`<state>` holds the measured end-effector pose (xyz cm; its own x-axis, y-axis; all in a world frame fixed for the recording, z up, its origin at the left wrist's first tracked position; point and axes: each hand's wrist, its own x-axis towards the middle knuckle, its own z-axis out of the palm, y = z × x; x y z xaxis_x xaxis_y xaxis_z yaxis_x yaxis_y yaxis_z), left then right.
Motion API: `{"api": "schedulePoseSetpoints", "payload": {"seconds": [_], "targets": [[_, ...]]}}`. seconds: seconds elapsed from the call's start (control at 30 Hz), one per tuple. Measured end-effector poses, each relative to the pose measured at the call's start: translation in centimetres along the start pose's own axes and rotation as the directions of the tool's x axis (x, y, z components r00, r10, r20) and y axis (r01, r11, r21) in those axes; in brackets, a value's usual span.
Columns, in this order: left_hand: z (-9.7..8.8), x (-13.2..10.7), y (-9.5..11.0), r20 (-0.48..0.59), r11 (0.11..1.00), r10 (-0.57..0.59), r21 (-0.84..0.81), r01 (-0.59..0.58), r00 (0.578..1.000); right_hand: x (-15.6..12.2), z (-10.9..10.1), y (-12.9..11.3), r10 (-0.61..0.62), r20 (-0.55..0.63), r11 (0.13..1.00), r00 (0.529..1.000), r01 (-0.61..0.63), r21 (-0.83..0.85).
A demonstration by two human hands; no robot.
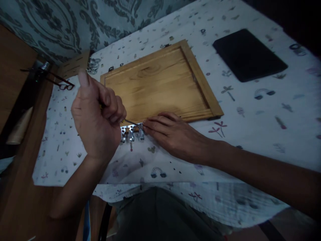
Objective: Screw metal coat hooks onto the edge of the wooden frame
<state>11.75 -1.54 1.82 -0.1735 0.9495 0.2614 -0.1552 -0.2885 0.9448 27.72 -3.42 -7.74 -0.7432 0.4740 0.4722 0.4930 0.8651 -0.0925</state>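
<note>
A wooden panel (160, 82) with a raised frame lies on the patterned cloth (263, 127). At its near edge sits a silver metal hook rail (131, 131) with several hooks. My left hand (97, 117) is closed around a thin screwdriver (130, 123), thumb up, the metal tip pointing at the rail. My right hand (173, 134) lies flat on the cloth, fingers together, their tips pressing on the rail's right end.
A black tablet-like slab (248, 55) lies at the far right of the cloth. Red-framed glasses (65, 86) rest at the far left. A wooden surface (15, 67) borders the left. Small dark hardware pieces (111, 68) sit by the panel's far edge.
</note>
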Motion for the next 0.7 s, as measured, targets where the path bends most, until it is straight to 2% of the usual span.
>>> {"api": "schedulePoseSetpoints", "payload": {"seconds": [0.4,0.7], "targets": [[0.22,-0.26,0.26,0.02,0.999,0.045,-0.01,-0.045,0.999,-0.11,0.15,0.14,-0.012,-0.009,1.0,1.0,0.012,0.008],[0.18,-0.38,0.13,-0.001,1.0,0.018,-0.021,-0.018,1.0,-0.08,0.22,0.15,-0.01,-0.009,1.0,1.0,0.01,0.002]]}}
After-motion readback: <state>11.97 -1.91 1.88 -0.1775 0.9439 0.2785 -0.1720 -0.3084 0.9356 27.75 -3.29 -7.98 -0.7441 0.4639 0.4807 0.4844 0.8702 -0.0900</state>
